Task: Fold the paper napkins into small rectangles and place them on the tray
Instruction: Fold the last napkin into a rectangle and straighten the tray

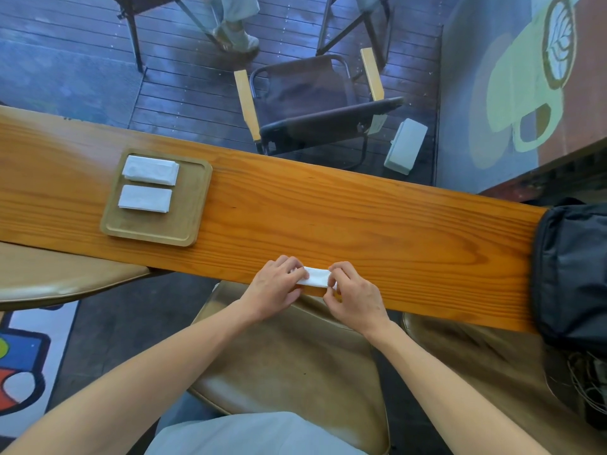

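A white paper napkin (316,277), folded into a narrow strip, lies at the near edge of the long wooden counter (328,205). My left hand (275,290) pinches its left end and my right hand (354,295) pinches its right end; fingers cover both ends. To the left on the counter sits a square wooden tray (193,205). Two folded white napkins rest on the tray's left part, one at the back (151,170) and one in front of it (145,198), side by side without touching.
A black bag (571,274) sits on the counter's right end. Tan padded stools (295,356) stand under the near edge. Beyond the glass behind the counter are a folding chair (315,103) and a person's feet.
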